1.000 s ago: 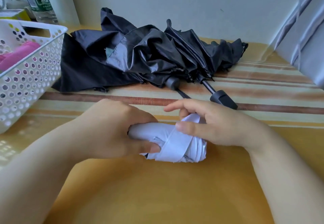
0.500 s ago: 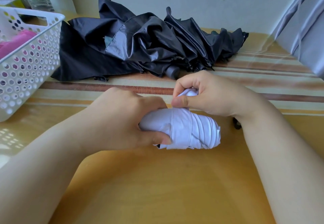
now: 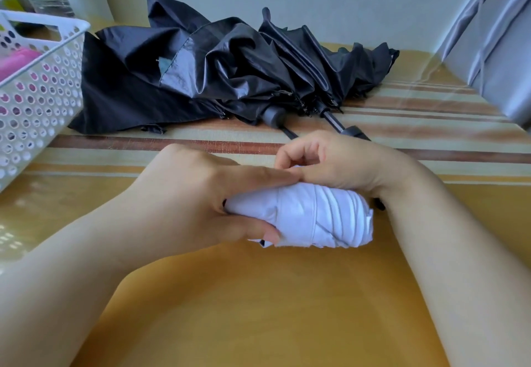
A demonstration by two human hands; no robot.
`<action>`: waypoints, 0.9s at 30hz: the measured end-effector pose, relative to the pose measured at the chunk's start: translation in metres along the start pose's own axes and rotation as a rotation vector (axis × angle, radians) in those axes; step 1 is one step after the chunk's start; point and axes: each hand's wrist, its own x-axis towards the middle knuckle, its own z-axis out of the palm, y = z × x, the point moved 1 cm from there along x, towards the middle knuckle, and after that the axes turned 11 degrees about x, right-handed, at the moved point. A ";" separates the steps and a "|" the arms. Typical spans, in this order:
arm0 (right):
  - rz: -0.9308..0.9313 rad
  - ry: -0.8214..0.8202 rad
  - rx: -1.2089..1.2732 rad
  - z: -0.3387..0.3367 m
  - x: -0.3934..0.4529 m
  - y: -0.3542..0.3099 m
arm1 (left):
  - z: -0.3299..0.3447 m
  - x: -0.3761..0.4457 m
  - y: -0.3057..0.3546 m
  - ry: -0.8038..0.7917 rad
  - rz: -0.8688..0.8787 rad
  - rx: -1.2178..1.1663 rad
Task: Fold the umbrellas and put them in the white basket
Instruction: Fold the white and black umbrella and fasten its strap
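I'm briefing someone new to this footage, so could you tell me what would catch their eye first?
Front and centre, the left hand and right hand hold a rolled white umbrella over the yellow table. Behind it lie crumpled black umbrellas. At far left stands the white basket, with something pink inside.

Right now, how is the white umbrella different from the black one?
The white umbrella is rolled up tight and small; the black umbrella lies loose, crumpled and spread wide. The white one is gripped by both hands; nobody touches the black one. Neither is in the basket.
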 end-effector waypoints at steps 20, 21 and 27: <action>-0.246 0.232 0.420 0.008 -0.011 -0.001 | -0.013 0.002 -0.016 -0.026 -0.349 -0.075; -0.242 0.247 0.395 0.008 -0.010 -0.002 | -0.013 0.002 -0.018 -0.079 -0.342 -0.097; -0.250 0.284 0.382 0.015 -0.007 -0.008 | -0.018 0.003 -0.012 -0.277 -0.436 -0.418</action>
